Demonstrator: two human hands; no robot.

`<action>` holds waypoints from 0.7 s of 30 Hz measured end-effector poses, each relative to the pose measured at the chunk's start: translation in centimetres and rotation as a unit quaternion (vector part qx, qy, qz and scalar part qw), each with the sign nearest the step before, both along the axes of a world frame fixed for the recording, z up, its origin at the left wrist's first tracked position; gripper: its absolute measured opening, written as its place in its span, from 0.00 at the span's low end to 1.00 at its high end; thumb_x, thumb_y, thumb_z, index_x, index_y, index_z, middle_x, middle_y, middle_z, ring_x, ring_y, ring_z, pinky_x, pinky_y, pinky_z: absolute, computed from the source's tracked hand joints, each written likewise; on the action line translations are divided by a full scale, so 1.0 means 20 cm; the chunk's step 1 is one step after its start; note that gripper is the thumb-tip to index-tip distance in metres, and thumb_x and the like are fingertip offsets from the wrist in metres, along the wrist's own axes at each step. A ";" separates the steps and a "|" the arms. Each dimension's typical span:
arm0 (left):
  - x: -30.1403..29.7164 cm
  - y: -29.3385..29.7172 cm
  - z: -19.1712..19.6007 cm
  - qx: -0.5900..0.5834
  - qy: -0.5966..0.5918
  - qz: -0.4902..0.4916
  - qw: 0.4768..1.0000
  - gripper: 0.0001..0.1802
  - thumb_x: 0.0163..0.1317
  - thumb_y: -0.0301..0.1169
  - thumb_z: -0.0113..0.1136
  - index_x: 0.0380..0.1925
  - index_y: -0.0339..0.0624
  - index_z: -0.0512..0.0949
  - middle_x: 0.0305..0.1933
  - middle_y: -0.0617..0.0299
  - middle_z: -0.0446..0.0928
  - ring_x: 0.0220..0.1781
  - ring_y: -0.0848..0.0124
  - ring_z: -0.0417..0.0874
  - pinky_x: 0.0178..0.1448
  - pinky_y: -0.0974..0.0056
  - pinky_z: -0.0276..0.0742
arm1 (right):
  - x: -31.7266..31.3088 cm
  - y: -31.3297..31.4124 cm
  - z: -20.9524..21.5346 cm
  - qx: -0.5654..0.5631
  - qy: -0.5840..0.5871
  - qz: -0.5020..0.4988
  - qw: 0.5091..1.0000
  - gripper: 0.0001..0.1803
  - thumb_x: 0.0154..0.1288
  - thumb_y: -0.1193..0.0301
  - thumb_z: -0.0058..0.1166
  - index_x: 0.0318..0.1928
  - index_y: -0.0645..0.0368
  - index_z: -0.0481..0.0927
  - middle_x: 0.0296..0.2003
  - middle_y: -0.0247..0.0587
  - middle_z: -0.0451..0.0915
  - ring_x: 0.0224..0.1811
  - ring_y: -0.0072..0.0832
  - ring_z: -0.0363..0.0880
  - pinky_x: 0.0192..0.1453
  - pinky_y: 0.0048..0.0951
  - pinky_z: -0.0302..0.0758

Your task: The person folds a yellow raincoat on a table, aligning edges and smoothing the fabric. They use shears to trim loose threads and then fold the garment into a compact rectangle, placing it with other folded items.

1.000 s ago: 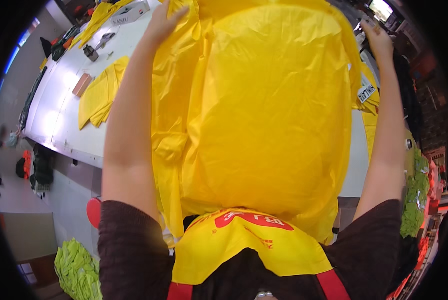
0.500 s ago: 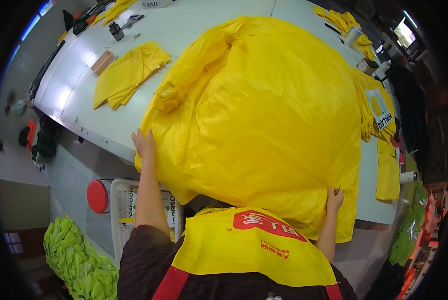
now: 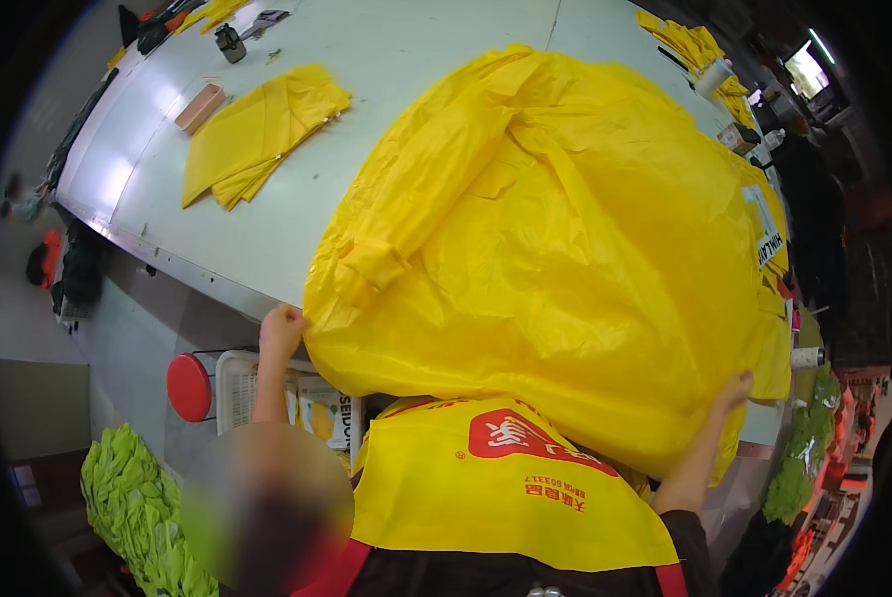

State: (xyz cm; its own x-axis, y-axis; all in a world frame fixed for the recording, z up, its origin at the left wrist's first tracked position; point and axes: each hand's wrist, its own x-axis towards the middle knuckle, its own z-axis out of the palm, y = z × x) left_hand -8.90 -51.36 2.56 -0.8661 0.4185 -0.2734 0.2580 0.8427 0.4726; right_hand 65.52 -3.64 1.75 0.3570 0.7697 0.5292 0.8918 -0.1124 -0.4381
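A large yellow raincoat [image 3: 585, 269] of thin, shiny fabric lies spread over the near part of the table, puffed up with air. One sleeve [image 3: 416, 214] is folded over its left half, with the cuff toward me. My left hand [image 3: 283, 332] pinches the raincoat's left edge just off the table's front edge. At the garment's right side, my right hand [image 3: 732, 390] has its fingers closed on the fabric; the fingertips are small and partly unclear. The near hem hangs down against my yellow apron [image 3: 505, 497].
Folded yellow pieces [image 3: 262, 129] and a tan box [image 3: 200, 107] lie on the table [image 3: 396, 60] at left. Thread cones [image 3: 712, 78] stand along the right side. Below left are a red stool [image 3: 189, 386], a white basket [image 3: 235, 388] and a lime-green fabric heap [image 3: 137, 507].
Both hands have moved: the left slightly down, the right outward to the right. The raincoat has shifted right, its sleeve is more stretched out, and its near edge has billowed.
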 end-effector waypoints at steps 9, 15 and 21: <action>0.20 0.63 0.30 0.049 0.017 -0.320 0.946 0.45 0.44 0.40 0.66 0.62 0.40 0.57 0.49 0.42 0.73 0.52 0.52 0.75 0.53 0.58 0.71 | -2.19 -0.67 0.12 -0.022 -0.036 0.685 0.728 0.19 0.54 0.84 0.42 0.48 0.61 0.74 0.42 0.47 0.76 0.51 0.43 0.72 0.55 0.34 0.69; 0.16 1.03 0.31 0.333 -0.220 -0.190 0.897 0.35 0.42 0.30 0.60 0.56 0.38 0.66 0.45 0.49 0.77 0.47 0.59 0.78 0.50 0.60 0.73 | -2.08 -0.58 0.05 -0.410 0.334 0.510 0.678 0.11 0.65 0.74 0.43 0.47 0.59 0.73 0.40 0.40 0.77 0.42 0.30 0.78 0.44 0.28 0.74; 1.02 1.53 0.25 0.433 -0.204 -0.522 0.706 0.42 0.52 0.43 0.61 0.63 0.37 0.55 0.58 0.43 0.67 0.56 0.57 0.71 0.60 0.59 0.66 | -2.26 -0.48 1.00 -0.058 0.481 0.572 0.662 0.11 0.66 0.75 0.43 0.47 0.59 0.74 0.34 0.35 0.78 0.22 0.13 0.63 0.23 0.11 0.58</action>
